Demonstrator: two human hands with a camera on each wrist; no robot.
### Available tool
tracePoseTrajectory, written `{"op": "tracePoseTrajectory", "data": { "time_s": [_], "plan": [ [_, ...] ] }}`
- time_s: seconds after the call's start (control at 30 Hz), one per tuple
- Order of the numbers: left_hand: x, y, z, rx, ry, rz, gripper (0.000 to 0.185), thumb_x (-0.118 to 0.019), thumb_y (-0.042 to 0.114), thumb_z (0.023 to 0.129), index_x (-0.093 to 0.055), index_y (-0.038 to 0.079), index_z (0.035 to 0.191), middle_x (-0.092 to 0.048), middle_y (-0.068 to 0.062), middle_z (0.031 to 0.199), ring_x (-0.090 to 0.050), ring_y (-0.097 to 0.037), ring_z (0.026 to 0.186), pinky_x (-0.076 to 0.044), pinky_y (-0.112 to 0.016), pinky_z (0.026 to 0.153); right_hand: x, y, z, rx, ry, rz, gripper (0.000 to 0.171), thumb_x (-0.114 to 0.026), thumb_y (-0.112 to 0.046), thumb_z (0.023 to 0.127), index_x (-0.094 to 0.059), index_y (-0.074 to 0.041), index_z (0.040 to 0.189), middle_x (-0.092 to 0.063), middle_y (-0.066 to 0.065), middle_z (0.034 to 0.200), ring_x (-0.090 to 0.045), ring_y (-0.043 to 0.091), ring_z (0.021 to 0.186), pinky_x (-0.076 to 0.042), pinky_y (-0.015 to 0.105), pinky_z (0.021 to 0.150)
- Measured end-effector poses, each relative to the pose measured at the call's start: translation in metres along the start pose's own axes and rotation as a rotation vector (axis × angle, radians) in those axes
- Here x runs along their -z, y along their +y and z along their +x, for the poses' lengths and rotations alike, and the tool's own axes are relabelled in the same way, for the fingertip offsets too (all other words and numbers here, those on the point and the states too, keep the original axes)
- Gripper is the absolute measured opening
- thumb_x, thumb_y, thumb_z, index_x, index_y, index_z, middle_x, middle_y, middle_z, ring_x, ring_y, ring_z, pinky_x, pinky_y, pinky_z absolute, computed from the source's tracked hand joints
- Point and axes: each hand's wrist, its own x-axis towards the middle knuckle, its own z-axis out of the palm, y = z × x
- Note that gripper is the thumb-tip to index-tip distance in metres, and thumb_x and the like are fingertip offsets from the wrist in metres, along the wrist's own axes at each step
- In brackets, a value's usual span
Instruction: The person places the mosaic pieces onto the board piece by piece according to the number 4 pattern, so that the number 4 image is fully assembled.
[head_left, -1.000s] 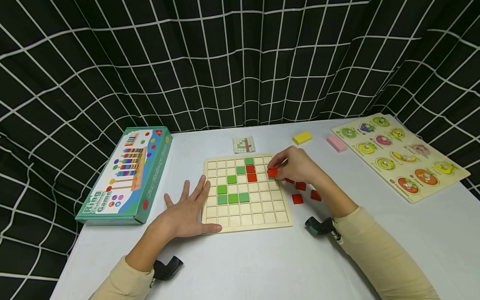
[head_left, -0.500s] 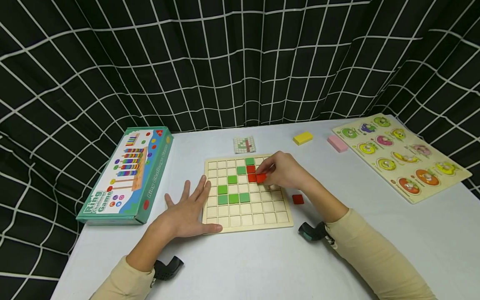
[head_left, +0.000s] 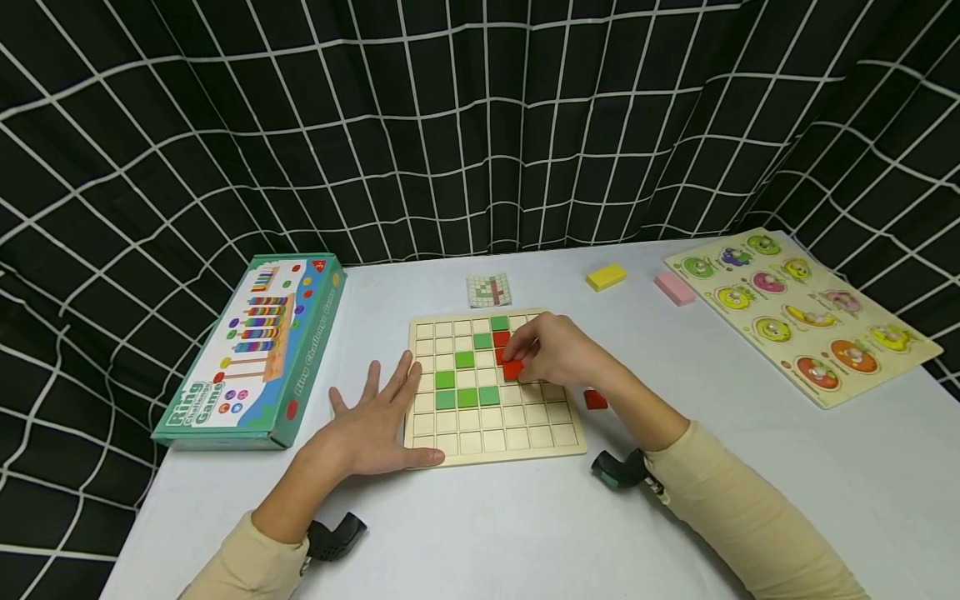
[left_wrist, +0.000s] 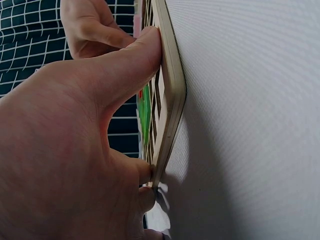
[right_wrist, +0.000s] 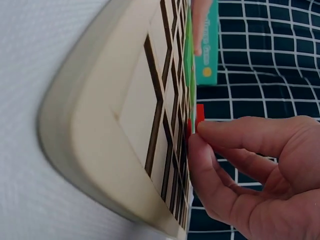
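A wooden grid board (head_left: 495,458) lies on the white table, with several green tiles (head_left: 467,397) and a few red tiles (head_left: 500,339) in its squares. My right hand (head_left: 558,354) pinches a red square tile (head_left: 512,371) between thumb and fingertips, close over the board just below the placed red ones. In the right wrist view, that held tile (right_wrist: 200,113) shows at the fingertips. My left hand (head_left: 367,425) rests with spread fingers on the board's left edge, its thumb (left_wrist: 145,47) lying on the near corner in the left wrist view.
One loose red tile (head_left: 596,399) lies right of the board; the right forearm covers the area beyond it. Behind the board is a small pattern card (head_left: 488,290). Yellow (head_left: 605,277) and pink blocks (head_left: 675,287), a fruit puzzle board (head_left: 802,312) and a game box (head_left: 251,350) stand around.
My right hand has carried the red tile leftward from the board's right side, then slightly nearer, to below the placed red tiles. The left hand has stayed still.
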Motion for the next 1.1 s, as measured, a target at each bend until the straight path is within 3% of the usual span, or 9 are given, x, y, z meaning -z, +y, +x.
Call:
{"op": "tracePoseTrajectory", "data": {
  "time_s": [0.6,1.1],
  "plan": [
    [0.0016,0.0011,-0.0014,-0.003,-0.005,-0.009,0.126,-0.07,0.077,0.081,-0.007,0.011,0.169,0.006,-0.004,0.177,0.003,-0.051,0.159,-0.002,-0.095,0.1,-0.0079,-0.0007,0.0025,0.033,-0.01,-0.051,0.029,-0.075,0.011,0.075,-0.081,-0.009,0.095,-0.073,0.003,0.087,-0.061,0.016,0.083,-0.052,0.027,0.074],
    [0.0003,0.0008,-0.0012,-0.004,0.005,0.001,0.127,-0.07,0.077,0.081,-0.008,0.011,0.169,0.005,-0.005,0.177,0.001,-0.052,0.159,-0.003,-0.095,0.099,-0.0094,-0.0036,0.0014,0.009,-0.005,-0.049,0.025,-0.084,0.004,0.077,-0.082,-0.011,0.097,-0.072,0.003,0.086,-0.061,0.016,0.083,-0.052,0.027,0.075]
  ]
}}
